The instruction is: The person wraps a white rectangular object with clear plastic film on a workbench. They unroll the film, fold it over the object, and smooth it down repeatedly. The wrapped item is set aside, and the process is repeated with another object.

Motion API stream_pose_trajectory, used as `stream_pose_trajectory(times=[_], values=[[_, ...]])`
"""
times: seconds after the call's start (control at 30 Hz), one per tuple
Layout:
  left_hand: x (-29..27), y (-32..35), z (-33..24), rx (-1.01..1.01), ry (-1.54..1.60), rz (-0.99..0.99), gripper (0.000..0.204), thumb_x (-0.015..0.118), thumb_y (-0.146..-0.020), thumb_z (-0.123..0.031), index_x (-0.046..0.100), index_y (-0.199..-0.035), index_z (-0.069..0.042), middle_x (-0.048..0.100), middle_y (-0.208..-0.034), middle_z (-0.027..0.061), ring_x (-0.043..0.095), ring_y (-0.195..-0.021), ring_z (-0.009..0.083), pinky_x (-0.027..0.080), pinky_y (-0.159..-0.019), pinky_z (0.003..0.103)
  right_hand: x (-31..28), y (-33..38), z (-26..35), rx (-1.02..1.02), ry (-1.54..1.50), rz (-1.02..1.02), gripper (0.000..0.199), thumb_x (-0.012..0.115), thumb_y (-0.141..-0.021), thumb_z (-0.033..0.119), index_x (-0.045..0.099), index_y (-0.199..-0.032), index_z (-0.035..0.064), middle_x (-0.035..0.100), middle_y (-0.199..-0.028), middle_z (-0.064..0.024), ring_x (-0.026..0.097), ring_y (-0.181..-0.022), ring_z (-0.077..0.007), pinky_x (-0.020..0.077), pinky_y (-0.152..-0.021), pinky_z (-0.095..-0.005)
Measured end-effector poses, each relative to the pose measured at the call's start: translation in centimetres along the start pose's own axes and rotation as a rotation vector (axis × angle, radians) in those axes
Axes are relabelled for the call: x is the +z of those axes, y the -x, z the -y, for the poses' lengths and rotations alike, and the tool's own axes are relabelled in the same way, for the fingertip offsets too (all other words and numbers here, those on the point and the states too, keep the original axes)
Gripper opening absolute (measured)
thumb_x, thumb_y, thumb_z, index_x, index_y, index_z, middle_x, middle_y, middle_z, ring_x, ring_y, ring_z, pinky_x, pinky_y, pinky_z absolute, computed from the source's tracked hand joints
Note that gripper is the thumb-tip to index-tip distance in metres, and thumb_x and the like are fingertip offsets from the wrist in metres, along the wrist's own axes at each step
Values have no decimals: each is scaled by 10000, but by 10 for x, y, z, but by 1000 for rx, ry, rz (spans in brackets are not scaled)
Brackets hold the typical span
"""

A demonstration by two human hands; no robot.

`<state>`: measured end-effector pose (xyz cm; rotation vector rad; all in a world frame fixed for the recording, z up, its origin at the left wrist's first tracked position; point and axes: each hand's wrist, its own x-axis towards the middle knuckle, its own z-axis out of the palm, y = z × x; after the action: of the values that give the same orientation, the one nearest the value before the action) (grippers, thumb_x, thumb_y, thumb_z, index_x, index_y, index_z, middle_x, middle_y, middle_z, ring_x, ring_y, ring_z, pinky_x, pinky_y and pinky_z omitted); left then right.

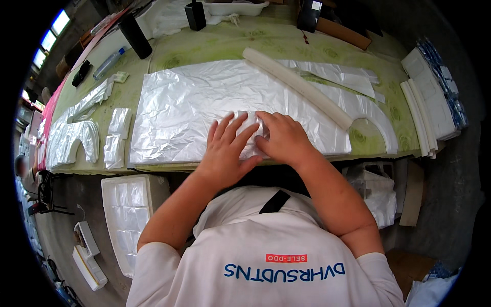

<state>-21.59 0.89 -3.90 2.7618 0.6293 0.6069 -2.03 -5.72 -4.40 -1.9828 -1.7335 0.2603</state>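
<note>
Thin, shiny, whitish plastic bags (179,110) lie in a broad flat stack along the near side of the table. Over its front part, my left hand (225,148) has its fingers spread and its fingertips on the plastic. Just to its right, my right hand (284,135) is curled, thumb and fingers closed at the edge of a small folded plastic bag (250,134). That folded bag lies between both hands and is partly hidden by them. A long pale roll (302,89) rests diagonally across the stack's right part.
Cut plastic with handle curves (71,138) and folded packets (116,146) lie at left. A clear bottle (108,64) and a black cylinder (134,38) stand farther back. White stacked packages (429,92) are at right. Below the table edge is a foam box (113,197) of folded packets.
</note>
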Motion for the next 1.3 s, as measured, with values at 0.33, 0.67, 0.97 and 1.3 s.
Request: stream_pose_trajectory(times=[0.33,0.67,0.97,1.3], values=[[22,70,-37,-1100,1576,-121,329,558,-1041,-192,449,-1336,-99,566,-1301,74,571,-1174,194,511,-957,404,-19,19,31,-100,98,272,509,702,-775,369,713,-1253,196,652,-1026,-132,626,-1010,-348,510,-880,-460],[14,78,-48,-938,1645,-8,272,549,-1014,-181,553,-1266,-77,605,-1106,25,553,-1037,94,458,-901,267,4,92,40,269,-898,121,403,756,-888,152,629,-1253,35,633,-1005,-59,583,-842,-120,521,-766,-284],[8,68,-59,-792,1562,-80,508,626,-948,-15,371,-1386,-60,599,-1139,76,550,-1099,149,471,-964,302,8,99,44,346,-1045,-64,115,698,-963,118,633,-1003,32,625,-835,25,544,-756,-46,466,-668,-227],[20,81,-59,-678,1416,-255,240,640,-957,42,637,-1166,-78,635,-1129,23,588,-1039,89,490,-886,245,23,98,38,286,-1069,-238,167,722,-916,28,587,-1007,61,597,-887,32,541,-781,-40,474,-703,-211]])
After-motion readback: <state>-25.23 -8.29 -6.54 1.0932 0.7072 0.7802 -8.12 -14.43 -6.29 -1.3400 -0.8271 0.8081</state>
